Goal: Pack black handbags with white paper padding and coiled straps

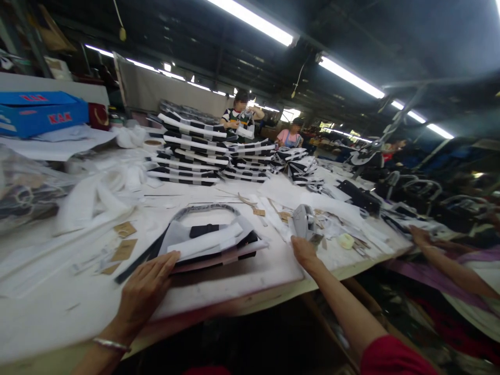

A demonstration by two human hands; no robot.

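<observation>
A handbag (pixel 177 235) with a dark curved handle lies flat before me, a folded white strip (pixel 211 242) across its top. My left hand (pixel 146 281) is closed at the bag's near left edge, fingertips over the white strip; the thumb is hidden. To the right of the bag is a grey tape dispenser (pixel 303 221). My right hand (pixel 304 251) grips its near end with curled fingers. Brown cardboard tags (pixel 124 250) lie left of the bag, and another small tag (pixel 259 212) lies beyond it.
Stacks of black-and-white checked bags (pixel 195 151) stand at the back of the white-covered table (pixel 250 281). A blue box (pixel 42 112) and clear plastic (pixel 31 192) are at left. Another person's hand (pixel 420 237) reaches in at right. Two people work across the table.
</observation>
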